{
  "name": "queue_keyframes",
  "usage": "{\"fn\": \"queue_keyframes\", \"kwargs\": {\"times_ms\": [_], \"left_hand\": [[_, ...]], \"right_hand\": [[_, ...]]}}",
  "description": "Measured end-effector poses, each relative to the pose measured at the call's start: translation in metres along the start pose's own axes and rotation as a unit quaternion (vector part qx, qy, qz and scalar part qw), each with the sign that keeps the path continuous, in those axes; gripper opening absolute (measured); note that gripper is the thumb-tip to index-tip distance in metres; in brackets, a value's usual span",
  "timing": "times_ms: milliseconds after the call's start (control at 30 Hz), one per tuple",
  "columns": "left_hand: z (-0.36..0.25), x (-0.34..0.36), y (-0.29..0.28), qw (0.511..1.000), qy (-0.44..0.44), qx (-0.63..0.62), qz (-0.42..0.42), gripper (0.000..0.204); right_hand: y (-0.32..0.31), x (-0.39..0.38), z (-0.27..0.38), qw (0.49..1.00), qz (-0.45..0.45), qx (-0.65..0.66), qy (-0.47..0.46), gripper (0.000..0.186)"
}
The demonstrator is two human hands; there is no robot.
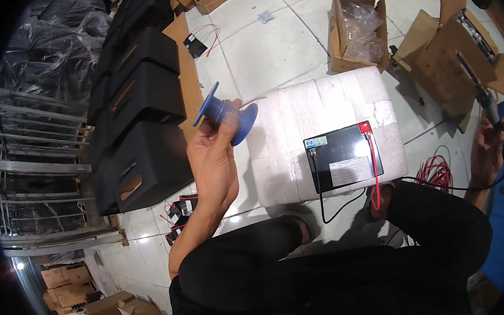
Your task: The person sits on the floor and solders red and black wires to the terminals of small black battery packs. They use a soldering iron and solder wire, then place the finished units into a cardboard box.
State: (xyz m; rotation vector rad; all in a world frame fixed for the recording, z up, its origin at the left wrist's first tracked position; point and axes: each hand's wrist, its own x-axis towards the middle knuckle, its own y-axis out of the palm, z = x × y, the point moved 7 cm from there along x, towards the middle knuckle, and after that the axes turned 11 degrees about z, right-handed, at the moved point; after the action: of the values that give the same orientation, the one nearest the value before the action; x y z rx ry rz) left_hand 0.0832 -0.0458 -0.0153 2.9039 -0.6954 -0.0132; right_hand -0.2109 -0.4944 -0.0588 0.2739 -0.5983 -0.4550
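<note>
My left hand [212, 160] grips a blue spool [246, 124], probably of solder wire, holding it up left of the white foam block [278, 146]. On the block lies a black battery [338, 156] with a pale label, a red terminal cover at its far right corner, and a black and a red lead hanging off the near side. Out at the right, my right hand [485, 150] is closed on the handle of a soldering iron [486, 99], its tip pointing up and away. The iron's dark cord curves down past my wrist.
Black cases [145, 115] stand in rows at the left. Several small black batteries [180, 210] with red wires lie by my left forearm. Beyond the block are an open carton [337, 38] with plastic bags and another carton [434, 66]. A red wire bundle [434, 173] lies at the right.
</note>
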Motion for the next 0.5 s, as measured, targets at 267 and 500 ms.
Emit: {"fn": "queue_keyframes", "kwargs": {"times_ms": [267,500], "left_hand": [[0.035,0.003,-0.026,0.981,-0.105,-0.142,-0.077,0.044],[0.139,-0.019,-0.154,0.964,-0.097,-0.074,-0.234,0.023]], "right_hand": [[-0.017,-0.010,0.004,0.999,-0.034,0.006,-0.011,0.036],[-0.010,-0.018,0.007,0.986,-0.144,-0.084,0.028,0.042]]}}
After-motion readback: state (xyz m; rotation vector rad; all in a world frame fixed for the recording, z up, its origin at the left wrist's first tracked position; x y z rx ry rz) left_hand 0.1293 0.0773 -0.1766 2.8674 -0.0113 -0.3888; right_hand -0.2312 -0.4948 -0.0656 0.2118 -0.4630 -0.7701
